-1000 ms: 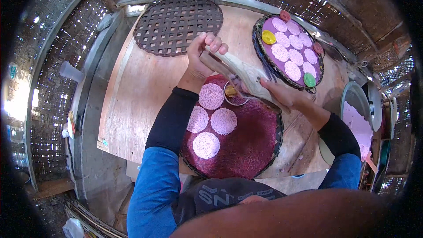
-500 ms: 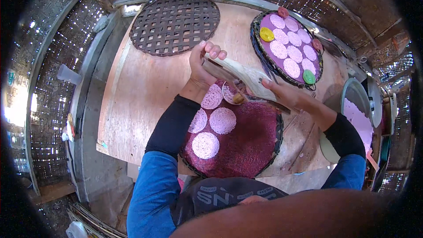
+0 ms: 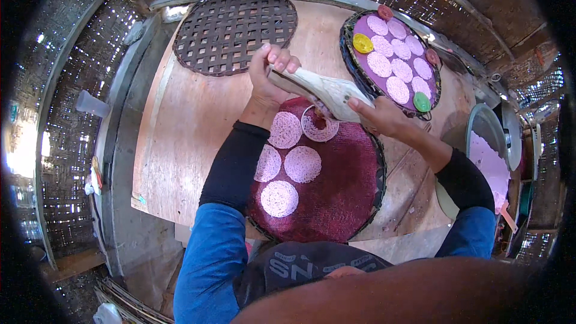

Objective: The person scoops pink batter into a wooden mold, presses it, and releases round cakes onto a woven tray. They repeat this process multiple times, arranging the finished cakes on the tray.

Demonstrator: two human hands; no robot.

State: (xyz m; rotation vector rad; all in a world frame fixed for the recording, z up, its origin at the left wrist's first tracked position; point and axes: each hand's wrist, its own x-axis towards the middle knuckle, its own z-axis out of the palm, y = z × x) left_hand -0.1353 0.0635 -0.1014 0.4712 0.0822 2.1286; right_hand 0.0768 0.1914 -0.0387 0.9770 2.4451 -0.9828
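Observation:
My left hand grips one end of a pale wooden press tool, and my right hand holds its other end. The tool hangs over the far part of a round tray covered in dark red cloth. Several thin pink discs lie on the cloth's left half. One disc, with a dark hole at its middle, lies right under the tool. Whether the tool touches it is hidden.
A bare dark woven round tray lies at the far left of the wooden table. At the far right a woven tray with purple cloth carries several pink discs and small coloured lids. A bowl of pink batter stands at the right.
Both hands and the wooden tool have stayed over the far part of the red tray. A fresh pink disc now lies under the tool, beside the earlier ones.

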